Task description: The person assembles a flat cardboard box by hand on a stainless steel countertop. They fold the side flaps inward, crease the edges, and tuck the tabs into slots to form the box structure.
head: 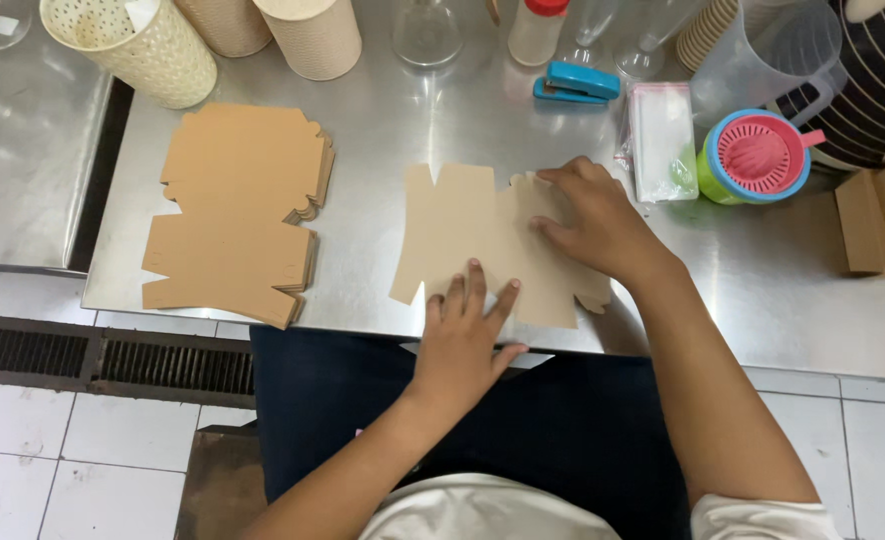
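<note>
A flat die-cut cardboard blank (473, 235) lies at the near edge of the steel worktop (763, 290), its long axis running from 9 to 3 o'clock, notched tabs pointing toward 12. The left hand (463, 335) rests at its 6 o'clock edge, fingers spread and pressing flat. The right hand (593, 220) presses down its 3 o'clock end, fingers loosely curled over it. A stack of like blanks (238, 210) lies well apart at 9 o'clock.

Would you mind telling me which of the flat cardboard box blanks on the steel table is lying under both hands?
It is the single box blank at the table's near edge, pressed flat by the left hand and right hand. The stack of blanks further left lies untouched.
</note>
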